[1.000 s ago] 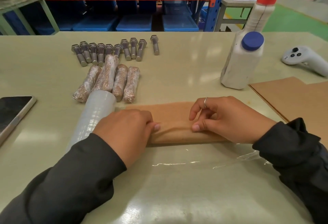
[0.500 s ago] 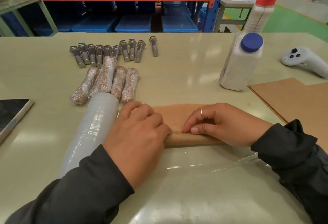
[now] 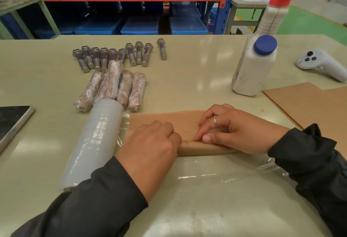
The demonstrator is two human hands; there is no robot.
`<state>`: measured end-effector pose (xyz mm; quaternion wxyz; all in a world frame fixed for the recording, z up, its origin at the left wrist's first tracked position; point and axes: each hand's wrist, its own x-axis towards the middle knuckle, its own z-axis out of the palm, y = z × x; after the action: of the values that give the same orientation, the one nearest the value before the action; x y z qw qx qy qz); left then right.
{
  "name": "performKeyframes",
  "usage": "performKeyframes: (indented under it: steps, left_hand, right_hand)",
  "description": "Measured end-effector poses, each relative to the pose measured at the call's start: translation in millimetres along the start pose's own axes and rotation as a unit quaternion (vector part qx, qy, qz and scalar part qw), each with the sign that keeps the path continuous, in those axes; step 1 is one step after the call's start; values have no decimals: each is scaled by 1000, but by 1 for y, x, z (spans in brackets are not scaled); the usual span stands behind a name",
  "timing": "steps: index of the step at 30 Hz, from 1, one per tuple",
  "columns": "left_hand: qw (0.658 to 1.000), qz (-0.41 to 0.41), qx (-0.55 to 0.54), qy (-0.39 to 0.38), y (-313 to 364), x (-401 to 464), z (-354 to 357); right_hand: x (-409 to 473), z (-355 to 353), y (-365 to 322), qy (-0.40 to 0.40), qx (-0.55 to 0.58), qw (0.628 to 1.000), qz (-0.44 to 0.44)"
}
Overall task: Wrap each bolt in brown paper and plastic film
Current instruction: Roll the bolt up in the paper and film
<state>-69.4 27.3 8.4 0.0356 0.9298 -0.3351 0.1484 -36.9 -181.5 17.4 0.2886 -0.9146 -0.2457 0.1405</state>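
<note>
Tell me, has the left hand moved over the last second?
Yes. The left hand has slid rightward along the brown paper roll, away from the film roll and up against the right hand.

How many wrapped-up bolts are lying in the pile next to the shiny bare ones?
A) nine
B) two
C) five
C: five wrapped bolts lie in a group on the table, four side by side and one resting on top, just in front of the row of bare bolts.
</note>
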Motion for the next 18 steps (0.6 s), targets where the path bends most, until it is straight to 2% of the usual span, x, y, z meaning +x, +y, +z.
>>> performKeyframes:
  steps: [4, 5, 9, 18]
  left_hand:
    - [1000, 8, -8, 16, -2, 0, 0]
    - [1000, 10, -1, 24, -2, -1, 1]
    - [1000, 3, 3, 26, 1, -3, 3]
    - [999, 11, 2, 30, 1, -2, 3]
  right_hand:
    - [6, -3, 11, 139, -55, 988, 35]
    - [8, -3, 13, 151, -85, 983, 55]
    - [13, 2, 18, 114, -169, 973, 107]
    - [17, 1, 13, 176, -141, 971, 80]
